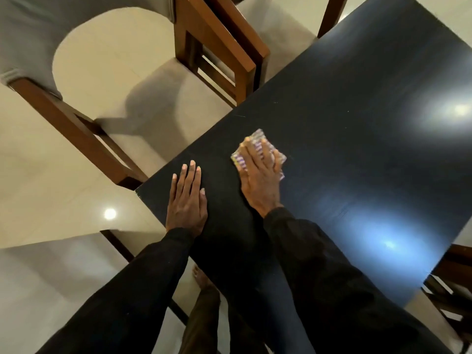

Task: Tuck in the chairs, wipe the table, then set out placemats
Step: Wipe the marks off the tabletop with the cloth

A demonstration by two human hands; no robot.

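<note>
Both hands lie on the table near the frame's centre. Right hand (259, 172) presses flat, fingers spread, on a small folded cloth (258, 149), a striped purple-and-pale square whose corners peek out past the fingertips. Left hand (187, 198) rests palm down just left of it, fingers straight and close together, holding nothing, near the table's corner. Both arms wear black sleeves (143, 290). The table (357, 123) is a dark, glossy rectangle with soft light reflections. Two wooden chairs (219, 47) with brown frames and grey padded backs stand at upper left on a pale shiny tiled floor (51, 187).
</note>
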